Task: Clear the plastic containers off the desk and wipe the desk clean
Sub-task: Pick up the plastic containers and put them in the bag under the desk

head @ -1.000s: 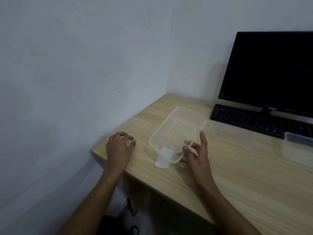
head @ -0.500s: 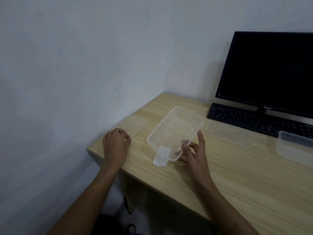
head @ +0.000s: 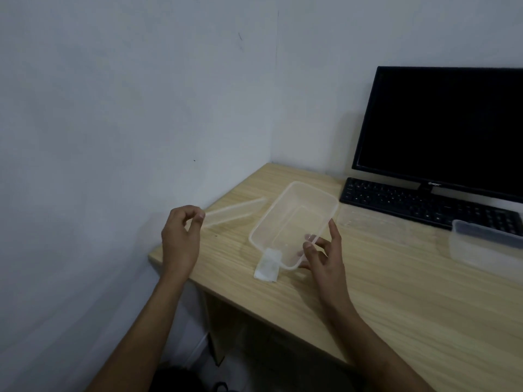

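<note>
Head view: at the far left, a clear lid is pinched at its near end by the thumb and fingers of the left hand, and it is tilted, with its long axis running from the hand up and to the right toward the wall corner. A white wipe is seen next on the tabletop, its far edge tucked under the near corner of an open clear container. The container's long axis is pointed away and to the right, toward the keyboard. Its near right corner is held by the curled fingers of the right hand, the forefinger being laid along the rim. A second clear lid is laid flat before the keyboard, below the monitor. Another container is set at the right edge.
</note>
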`<act>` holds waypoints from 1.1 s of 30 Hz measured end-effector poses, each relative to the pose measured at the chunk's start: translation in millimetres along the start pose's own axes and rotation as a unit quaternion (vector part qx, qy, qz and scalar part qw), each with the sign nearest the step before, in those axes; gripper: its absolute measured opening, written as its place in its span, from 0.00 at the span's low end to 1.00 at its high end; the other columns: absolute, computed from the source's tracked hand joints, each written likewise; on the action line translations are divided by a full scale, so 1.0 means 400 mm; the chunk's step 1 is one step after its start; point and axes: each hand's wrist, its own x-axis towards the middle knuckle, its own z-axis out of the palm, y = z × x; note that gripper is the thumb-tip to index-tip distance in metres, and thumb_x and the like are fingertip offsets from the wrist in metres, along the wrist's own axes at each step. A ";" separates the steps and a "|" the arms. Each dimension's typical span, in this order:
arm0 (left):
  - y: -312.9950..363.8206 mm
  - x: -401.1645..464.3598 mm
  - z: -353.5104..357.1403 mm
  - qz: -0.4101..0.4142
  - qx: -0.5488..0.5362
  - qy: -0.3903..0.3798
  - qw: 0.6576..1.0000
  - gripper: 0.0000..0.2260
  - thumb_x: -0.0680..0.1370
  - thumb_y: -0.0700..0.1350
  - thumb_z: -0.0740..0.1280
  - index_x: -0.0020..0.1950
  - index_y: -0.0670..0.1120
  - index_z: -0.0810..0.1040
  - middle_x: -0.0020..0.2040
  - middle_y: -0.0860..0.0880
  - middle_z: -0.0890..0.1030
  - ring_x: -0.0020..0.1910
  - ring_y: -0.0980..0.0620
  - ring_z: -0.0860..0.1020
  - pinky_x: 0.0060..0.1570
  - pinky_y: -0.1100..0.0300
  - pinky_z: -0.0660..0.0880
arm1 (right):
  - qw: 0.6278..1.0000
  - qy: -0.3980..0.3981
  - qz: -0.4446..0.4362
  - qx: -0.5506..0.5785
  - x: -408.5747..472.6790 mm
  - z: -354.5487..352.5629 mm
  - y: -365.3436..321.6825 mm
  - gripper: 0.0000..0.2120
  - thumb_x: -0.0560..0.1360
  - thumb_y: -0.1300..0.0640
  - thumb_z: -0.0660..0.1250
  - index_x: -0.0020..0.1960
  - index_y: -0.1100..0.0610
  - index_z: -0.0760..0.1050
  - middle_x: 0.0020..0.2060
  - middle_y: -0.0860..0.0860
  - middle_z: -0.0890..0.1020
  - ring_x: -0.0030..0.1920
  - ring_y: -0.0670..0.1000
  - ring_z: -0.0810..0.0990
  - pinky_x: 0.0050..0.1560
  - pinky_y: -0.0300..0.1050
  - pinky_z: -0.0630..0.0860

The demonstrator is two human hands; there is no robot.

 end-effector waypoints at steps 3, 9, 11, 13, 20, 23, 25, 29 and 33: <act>0.063 -0.011 -0.022 -0.045 -0.060 0.003 0.997 0.03 0.79 0.42 0.65 0.49 0.48 0.79 0.50 0.54 0.79 0.47 0.62 0.76 0.45 0.77 0.68 | 0.999 0.039 -0.003 0.000 0.001 -0.014 -0.008 0.32 0.77 0.51 0.64 0.76 0.42 0.52 0.61 0.49 0.76 0.52 0.49 0.81 0.49 0.53 0.82; 0.154 -0.027 -0.063 -0.144 -0.265 -0.030 0.953 0.04 0.79 0.43 0.66 0.50 0.46 0.80 0.49 0.51 0.82 0.53 0.55 0.80 0.58 0.60 0.74 | 0.998 0.057 0.014 0.005 -0.026 -0.073 -0.019 0.31 0.79 0.55 0.62 0.76 0.40 0.52 0.63 0.51 0.74 0.53 0.50 0.80 0.49 0.50 0.81; 0.183 -0.039 -0.066 -0.181 -0.345 -0.076 0.918 0.04 0.80 0.42 0.65 0.50 0.45 0.79 0.48 0.51 0.81 0.52 0.55 0.80 0.58 0.58 0.74 | 0.999 0.040 0.014 0.000 -0.040 -0.100 -0.029 0.31 0.79 0.56 0.63 0.74 0.38 0.52 0.63 0.50 0.74 0.53 0.50 0.80 0.48 0.48 0.81; 0.212 -0.059 -0.056 -0.212 -0.408 -0.117 0.880 0.03 0.79 0.41 0.65 0.48 0.45 0.78 0.45 0.53 0.82 0.51 0.55 0.80 0.57 0.57 0.74 | 1.000 0.020 0.014 0.008 -0.053 -0.124 -0.044 0.30 0.79 0.55 0.64 0.73 0.37 0.52 0.64 0.50 0.74 0.54 0.50 0.80 0.48 0.46 0.81; 0.275 -0.160 0.022 -0.340 -0.490 -0.215 0.773 0.04 0.78 0.43 0.65 0.45 0.47 0.78 0.43 0.53 0.83 0.46 0.55 0.82 0.47 0.56 0.78 | 0.994 -0.040 0.039 0.093 -0.118 -0.186 -0.084 0.34 0.75 0.48 0.68 0.76 0.38 0.54 0.65 0.47 0.74 0.57 0.52 0.80 0.55 0.51 0.79; 0.292 -0.213 0.060 -0.385 -0.480 -0.236 0.752 0.03 0.78 0.42 0.65 0.45 0.46 0.78 0.43 0.51 0.83 0.49 0.53 0.80 0.48 0.54 0.76 | 0.992 -0.027 0.036 0.120 -0.145 -0.217 -0.098 0.33 0.76 0.48 0.68 0.75 0.38 0.56 0.64 0.46 0.75 0.58 0.54 0.80 0.56 0.53 0.79; 0.304 -0.246 0.081 -0.404 -0.468 -0.238 0.749 0.04 0.79 0.42 0.64 0.45 0.46 0.78 0.43 0.51 0.82 0.49 0.53 0.80 0.48 0.54 0.75 | 0.991 -0.015 0.035 0.131 -0.156 -0.237 -0.107 0.32 0.76 0.49 0.67 0.75 0.39 0.57 0.64 0.46 0.75 0.58 0.54 0.80 0.57 0.54 0.78; 0.316 -0.291 0.112 -0.419 -0.451 -0.242 0.750 0.04 0.79 0.41 0.64 0.46 0.45 0.77 0.45 0.50 0.81 0.49 0.52 0.80 0.47 0.56 0.75 | 0.989 0.003 0.029 0.142 -0.166 -0.270 -0.117 0.32 0.76 0.51 0.66 0.75 0.40 0.57 0.64 0.45 0.76 0.59 0.53 0.80 0.54 0.51 0.79; 0.328 -0.325 0.127 -0.377 -0.425 -0.249 0.785 0.03 0.80 0.40 0.63 0.51 0.43 0.77 0.49 0.47 0.82 0.51 0.51 0.81 0.48 0.57 0.75 | 0.989 0.019 0.029 0.147 -0.172 -0.300 -0.124 0.32 0.75 0.50 0.66 0.75 0.40 0.58 0.64 0.45 0.77 0.59 0.51 0.80 0.56 0.53 0.78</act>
